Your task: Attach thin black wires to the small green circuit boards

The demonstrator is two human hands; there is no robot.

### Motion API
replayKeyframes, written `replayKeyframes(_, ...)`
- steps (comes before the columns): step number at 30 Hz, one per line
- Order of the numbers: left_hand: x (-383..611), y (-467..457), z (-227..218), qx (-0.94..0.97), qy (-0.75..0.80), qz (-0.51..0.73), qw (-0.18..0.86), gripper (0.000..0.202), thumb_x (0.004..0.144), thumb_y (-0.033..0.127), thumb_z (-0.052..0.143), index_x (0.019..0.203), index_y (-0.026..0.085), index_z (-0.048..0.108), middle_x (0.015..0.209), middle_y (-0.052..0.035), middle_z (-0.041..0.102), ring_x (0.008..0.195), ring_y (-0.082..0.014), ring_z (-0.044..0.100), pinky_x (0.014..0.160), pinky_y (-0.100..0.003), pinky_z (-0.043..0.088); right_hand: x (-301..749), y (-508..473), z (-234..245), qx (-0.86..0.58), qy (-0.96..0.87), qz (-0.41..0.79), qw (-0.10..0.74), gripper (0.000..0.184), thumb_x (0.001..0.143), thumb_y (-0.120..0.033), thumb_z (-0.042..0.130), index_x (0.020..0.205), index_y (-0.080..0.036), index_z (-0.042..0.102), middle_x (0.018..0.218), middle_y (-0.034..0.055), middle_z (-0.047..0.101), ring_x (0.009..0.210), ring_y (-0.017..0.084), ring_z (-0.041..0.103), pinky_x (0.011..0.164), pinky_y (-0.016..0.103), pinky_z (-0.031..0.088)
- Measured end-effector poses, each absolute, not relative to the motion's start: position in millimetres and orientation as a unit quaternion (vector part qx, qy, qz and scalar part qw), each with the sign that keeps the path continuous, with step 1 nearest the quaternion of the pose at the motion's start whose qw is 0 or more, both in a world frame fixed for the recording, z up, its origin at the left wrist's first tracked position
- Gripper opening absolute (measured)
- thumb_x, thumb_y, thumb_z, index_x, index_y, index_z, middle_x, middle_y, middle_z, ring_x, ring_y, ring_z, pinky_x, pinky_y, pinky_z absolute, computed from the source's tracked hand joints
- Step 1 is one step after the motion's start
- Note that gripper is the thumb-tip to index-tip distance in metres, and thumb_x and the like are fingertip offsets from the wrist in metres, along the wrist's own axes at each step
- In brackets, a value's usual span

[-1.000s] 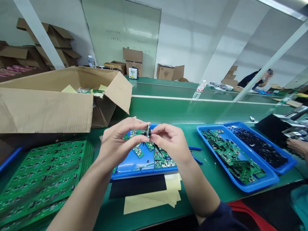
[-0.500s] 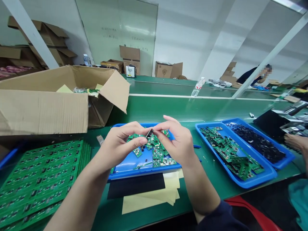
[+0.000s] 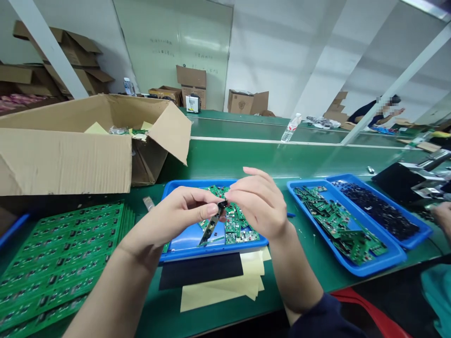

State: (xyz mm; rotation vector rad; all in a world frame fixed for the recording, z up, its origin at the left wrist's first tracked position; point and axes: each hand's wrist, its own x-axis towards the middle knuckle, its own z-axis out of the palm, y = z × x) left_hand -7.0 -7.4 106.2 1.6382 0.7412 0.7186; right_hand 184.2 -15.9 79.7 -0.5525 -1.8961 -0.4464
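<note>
Between thumb and fingers, my left hand (image 3: 186,213) is closed on a narrow circuit board (image 3: 210,228) that slants down toward me over the tray. A small black part shows at the board's upper end. There the fingertips of my right hand (image 3: 262,204) are pinched together against it; exactly what they grip is partly hidden. Under both hands lies a blue tray (image 3: 176,256) holding several loose green circuit boards (image 3: 232,223) and a few tiny black bits.
Stacked green board panels (image 3: 59,253) lie at left below an open cardboard box (image 3: 63,162). Yellow and black paper sheets (image 3: 211,295) sit in front. To the right are a blue tray of boards (image 3: 352,230) and a blue tray of black parts (image 3: 380,211), near a co-worker's hand (image 3: 444,218).
The circuit board has turned and tilted downward, showing more of its face and a black part on top. My right hand's fingers have curled inward and its wrist has turned.
</note>
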Motion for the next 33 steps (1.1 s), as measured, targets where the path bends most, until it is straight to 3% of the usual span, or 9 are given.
replayKeyframes(3, -10, -8, 106, 0.731, 0.322, 0.314, 0.513, 0.028, 0.072, 0.044, 0.066, 0.084, 0.019, 0.072, 0.079, -0.0049, 0.071, 0.071, -0.0191, 0.065, 0.064, -0.031, 0.054, 181, -14, 76, -0.227, -0.778, -0.179, 0.557, 0.022, 0.086, -0.010, 0.048, 0.098, -0.026, 0.058, 0.090, 0.0007, 0.067, 0.083, 0.013, 0.065, 0.095, 0.040, 0.046)
replayKeyframes(7, -18, -2, 101, 0.822, 0.348, 0.364, 0.266, 0.029, 0.074, 0.044, 0.064, 0.093, 0.023, 0.070, 0.094, -0.0058, 0.069, 0.090, -0.0228, 0.063, 0.079, -0.037, 0.051, 181, -20, 81, -0.285, -0.800, -0.054, 0.524, 0.036, 0.089, -0.029, 0.046, 0.125, -0.024, 0.044, 0.104, 0.0053, 0.067, 0.089, 0.017, 0.066, 0.103, 0.049, 0.037)
replayKeyframes(9, -21, 0, 98, 0.844, 0.342, 0.378, 0.168, 0.030, 0.077, 0.045, 0.061, 0.098, 0.024, 0.068, 0.097, -0.0058, 0.068, 0.100, -0.0244, 0.059, 0.089, -0.044, 0.046, 182, -23, 84, -0.320, -0.817, -0.024, 0.478, 0.035, 0.088, -0.034, 0.050, 0.121, -0.022, 0.049, 0.099, 0.0047, 0.069, 0.089, 0.018, 0.066, 0.107, 0.052, 0.029)
replayKeyframes(12, -24, 0, 96, 0.855, 0.340, 0.381, 0.086, 0.026, 0.081, 0.044, 0.057, 0.100, 0.027, 0.066, 0.093, -0.0038, 0.067, 0.106, -0.0253, 0.056, 0.101, -0.056, 0.030, 182, -24, 84, -0.368, -0.814, -0.013, 0.450, 0.019, 0.087, -0.031, 0.053, 0.102, -0.022, 0.061, 0.093, 0.0028, 0.070, 0.087, 0.016, 0.065, 0.108, 0.053, 0.025)
replayKeyframes(14, -23, -2, 96, 0.857, 0.340, 0.382, 0.056, 0.025, 0.082, 0.043, 0.056, 0.099, 0.028, 0.066, 0.092, -0.0030, 0.066, 0.108, -0.0255, 0.055, 0.104, -0.060, 0.023, 181, -24, 82, -0.375, -0.805, -0.007, 0.460, 0.012, 0.086, -0.027, 0.054, 0.092, -0.021, 0.063, 0.090, 0.0021, 0.070, 0.085, 0.015, 0.065, 0.108, 0.052, 0.026)
replayKeyframes(20, -18, -4, 95, 0.855, 0.339, 0.393, -0.014, 0.021, 0.084, 0.039, 0.054, 0.098, 0.027, 0.064, 0.088, -0.0022, 0.066, 0.106, -0.0239, 0.057, 0.104, -0.059, 0.022, 175, -22, 80, -0.335, -0.793, -0.085, 0.502, 0.009, 0.083, -0.016, 0.057, 0.081, -0.022, 0.064, 0.081, -0.0010, 0.070, 0.078, 0.013, 0.066, 0.105, 0.050, 0.033)
replayKeyframes(25, -14, 1, 89, 0.837, 0.336, 0.423, -0.085, 0.017, 0.084, 0.034, 0.057, 0.096, 0.025, 0.064, 0.084, -0.0013, 0.067, 0.104, -0.0232, 0.059, 0.106, -0.059, 0.017, 171, -26, 83, -0.329, -0.814, -0.181, 0.443, 0.014, 0.084, -0.011, 0.055, 0.081, -0.019, 0.066, 0.076, 0.0003, 0.069, 0.077, 0.013, 0.064, 0.106, 0.048, 0.032)
replayKeyframes(30, -19, 6, 90, 0.793, 0.359, 0.476, -0.123, 0.018, 0.081, 0.030, 0.061, 0.098, 0.026, 0.063, 0.092, -0.0020, 0.068, 0.102, -0.0226, 0.060, 0.106, -0.055, 0.025, 206, -38, 93, -0.338, -0.895, 0.017, 0.291, 0.023, 0.082, -0.032, 0.062, 0.103, -0.021, 0.064, 0.092, 0.0028, 0.071, 0.089, 0.017, 0.065, 0.109, 0.058, 0.020)
replayKeyframes(33, -22, 5, 93, 0.792, 0.338, 0.491, -0.133, 0.021, 0.078, 0.027, 0.064, 0.099, 0.027, 0.062, 0.095, -0.0022, 0.068, 0.106, -0.0229, 0.059, 0.106, -0.054, 0.027, 226, -38, 97, -0.344, -0.854, 0.127, 0.371, 0.029, 0.081, -0.043, 0.061, 0.102, -0.024, 0.065, 0.097, 0.0030, 0.071, 0.091, 0.018, 0.066, 0.105, 0.055, 0.030)
